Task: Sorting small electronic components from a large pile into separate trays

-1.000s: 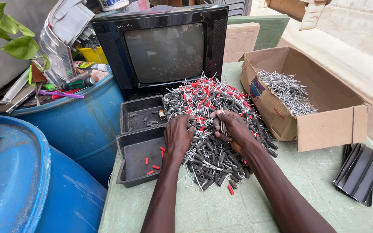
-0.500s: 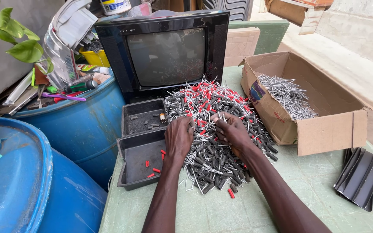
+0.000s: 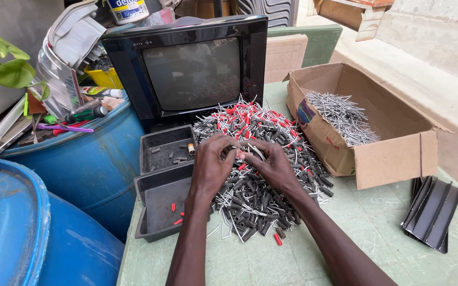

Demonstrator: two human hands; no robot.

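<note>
left hand (image 3: 211,168) and right hand (image 3: 272,165): resting palms down on top of pile of sleeved pins (image 3: 261,175), fingertips meeting at the middle, pinching at small pieces there; exactly which piece sits between the fingers cannot be told.
pile of sleeved pins: grey and red sleeves with metal pins, lying heaped on green table (image 3: 377,233), just in front of black television (image 3: 189,69).
near tray (image 3: 157,209): dark, lying at table's left edge, touching the pile, holding a few red sleeves (image 3: 176,209).
far tray (image 3: 163,148): sitting behind near tray, holding a few small bits.
cardboard box (image 3: 367,132): standing open right of the pile, holding bare metal pins (image 3: 343,116).
black ribbed strips (image 3: 431,212): lying at right, well apart from hands.
blue barrels (image 3: 80,169): standing left of table, rear one topped with clutter.
</note>
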